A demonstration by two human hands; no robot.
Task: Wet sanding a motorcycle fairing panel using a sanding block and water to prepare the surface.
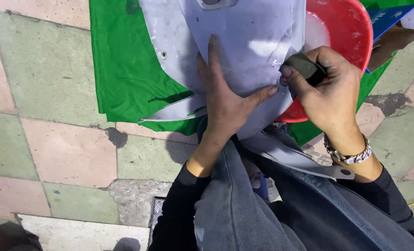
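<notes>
Your left hand (pixel 225 100) lies flat and open, fingers spread, pressing on the pale grey body panel (pixel 249 42) that rests across your lap in dark jeans (pixel 263 209); keep that palm firm so the panel does not rock. Your right hand (pixel 330 93), a metal bracelet (pixel 349 153) at its wrist, is pinched shut on a folded dark sanding sheet (pixel 302 65) at the panel's right edge, beside a small round hole. Work it there with short, even strokes, and judge the pressure lightly near the edge. Beyond the panel sits a red basin (pixel 351 28) with wet residue, on a green cloth (pixel 123 65) spread over worn floor tiles (pixel 53 139).
</notes>
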